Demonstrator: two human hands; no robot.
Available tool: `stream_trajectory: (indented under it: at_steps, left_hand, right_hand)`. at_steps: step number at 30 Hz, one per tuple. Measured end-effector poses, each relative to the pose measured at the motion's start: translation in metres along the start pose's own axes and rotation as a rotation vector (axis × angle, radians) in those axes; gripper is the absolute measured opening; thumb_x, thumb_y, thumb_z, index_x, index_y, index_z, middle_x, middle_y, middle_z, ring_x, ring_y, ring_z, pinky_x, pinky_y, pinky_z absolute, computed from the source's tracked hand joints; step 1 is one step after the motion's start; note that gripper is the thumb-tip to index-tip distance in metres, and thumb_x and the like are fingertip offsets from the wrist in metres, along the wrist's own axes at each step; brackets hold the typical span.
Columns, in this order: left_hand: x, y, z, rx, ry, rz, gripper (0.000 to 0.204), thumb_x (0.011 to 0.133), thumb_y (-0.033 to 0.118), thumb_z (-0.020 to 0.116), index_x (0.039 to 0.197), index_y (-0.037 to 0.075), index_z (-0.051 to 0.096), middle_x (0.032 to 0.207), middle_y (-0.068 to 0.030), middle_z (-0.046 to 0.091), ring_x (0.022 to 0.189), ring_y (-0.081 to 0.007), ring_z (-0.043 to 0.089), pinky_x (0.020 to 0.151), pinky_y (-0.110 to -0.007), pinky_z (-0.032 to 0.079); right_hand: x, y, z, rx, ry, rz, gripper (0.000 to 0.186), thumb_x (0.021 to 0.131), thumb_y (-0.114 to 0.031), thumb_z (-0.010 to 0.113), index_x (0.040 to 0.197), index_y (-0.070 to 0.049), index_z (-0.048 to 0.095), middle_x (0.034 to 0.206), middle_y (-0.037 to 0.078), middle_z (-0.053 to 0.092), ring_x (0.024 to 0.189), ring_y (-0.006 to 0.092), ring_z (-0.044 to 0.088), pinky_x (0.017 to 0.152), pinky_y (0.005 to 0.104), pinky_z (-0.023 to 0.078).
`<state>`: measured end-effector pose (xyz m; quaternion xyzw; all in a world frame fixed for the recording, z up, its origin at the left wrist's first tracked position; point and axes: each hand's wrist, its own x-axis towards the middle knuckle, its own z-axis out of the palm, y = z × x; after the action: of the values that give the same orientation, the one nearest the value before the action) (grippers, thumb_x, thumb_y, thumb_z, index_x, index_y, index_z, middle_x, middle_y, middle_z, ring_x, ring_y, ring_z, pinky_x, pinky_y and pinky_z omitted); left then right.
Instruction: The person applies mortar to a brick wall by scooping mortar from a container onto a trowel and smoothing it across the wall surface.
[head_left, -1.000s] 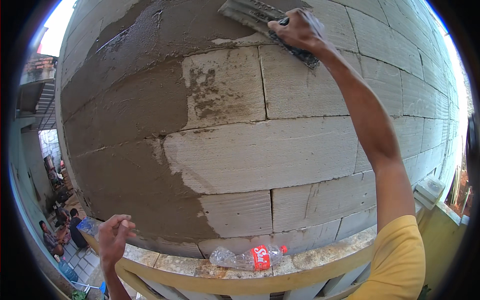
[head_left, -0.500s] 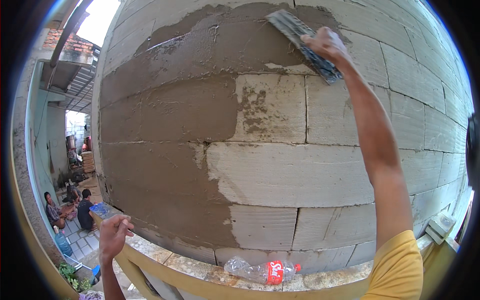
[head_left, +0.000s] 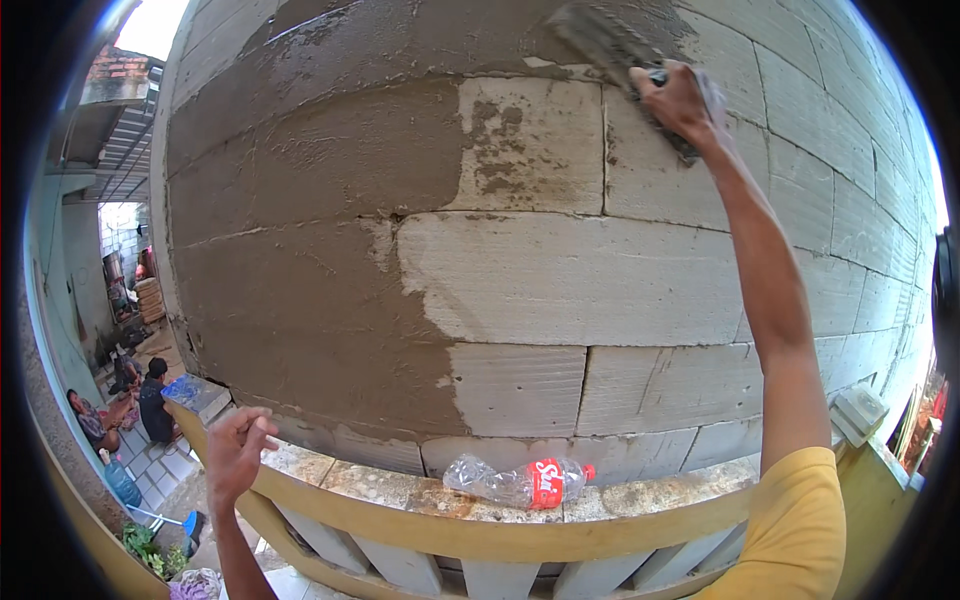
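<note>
My right hand (head_left: 683, 105), raised on an outstretched arm, is closed round the handle of a long rectangular plastering trowel (head_left: 603, 42). The trowel's blade slants against the upper wall, where wet grey-brown plaster (head_left: 310, 140) meets bare pale blocks (head_left: 580, 265). Motion blurs the blade a little, and my fingers hide most of its handle. Low on the left, my left hand (head_left: 238, 452) hangs in the air with its fingers curled in; nothing shows in it. It is in front of the ledge, apart from the wall.
A clear plastic bottle with a red label (head_left: 515, 482) lies on the ledge (head_left: 400, 490) of a yellow balustrade below the wall. Block pieces (head_left: 858, 412) rest at its right end. Down left, two people (head_left: 157, 402) sit near a blue water jug (head_left: 122, 485) and a broom (head_left: 192, 524).
The view has tilted down, so the wall sits higher and more balustrade shows. The trowel remains in my right hand against the upper wall, now blurred. My left hand stays curled.
</note>
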<state>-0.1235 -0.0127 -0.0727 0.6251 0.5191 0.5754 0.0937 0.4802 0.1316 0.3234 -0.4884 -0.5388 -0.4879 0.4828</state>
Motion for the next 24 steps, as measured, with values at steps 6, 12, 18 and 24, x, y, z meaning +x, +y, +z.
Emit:
stream_trajectory:
  at_steps: [6, 12, 18, 24]
  left_hand:
    - [-0.071, -0.092, -0.093, 0.083, 0.168, -0.163, 0.021, 0.104, 0.008, 0.056, 0.11, -0.01, 0.066, 0.083, -0.0115, 0.071, 0.072, -0.0169, 0.071, 0.062, -0.028, 0.06]
    - [-0.068, -0.111, -0.117, 0.004, 0.272, -0.183, 0.023, 0.106, 0.011, 0.053, 0.11, -0.007, 0.066, 0.081, -0.0112, 0.07, 0.068, -0.0147, 0.068, 0.061, -0.028, 0.06]
    - [-0.002, -0.059, -0.082, -0.049, 0.196, -0.068, 0.022, 0.106, 0.009, 0.053, 0.113, -0.007, 0.066, 0.082, -0.0111, 0.071, 0.071, -0.0143, 0.069, 0.068, -0.028, 0.059]
    - [0.077, 0.059, 0.039, -0.204, -0.047, 0.273, 0.021, 0.104, 0.007, 0.057, 0.114, -0.006, 0.07, 0.085, -0.0125, 0.074, 0.073, -0.0165, 0.072, 0.069, -0.028, 0.058]
  right_hand:
    - [0.05, 0.041, -0.021, 0.013, 0.044, 0.51, 0.063, 0.091, -0.057, 0.057, 0.108, 0.002, 0.073, 0.109, 0.023, 0.073, 0.104, 0.037, 0.069, 0.086, 0.0492, 0.053]
    - [0.139, -0.016, 0.006, 0.198, 0.027, 0.391, 0.067, 0.088, -0.058, 0.053, 0.113, 0.0, 0.074, 0.123, 0.027, 0.069, 0.121, 0.0414, 0.065, 0.1, 0.0485, 0.05]
    - [0.135, -0.134, 0.003, 0.332, 0.099, 0.291, 0.046, 0.088, -0.04, 0.061, 0.099, 0.002, 0.076, 0.106, 0.03, 0.073, 0.108, 0.0387, 0.072, 0.088, 0.0461, 0.058]
    - [0.081, -0.259, 0.007, 0.401, -0.166, 0.04, 0.047, 0.089, -0.039, 0.062, 0.115, -0.001, 0.074, 0.123, 0.026, 0.07, 0.119, 0.0399, 0.066, 0.102, 0.0469, 0.052]
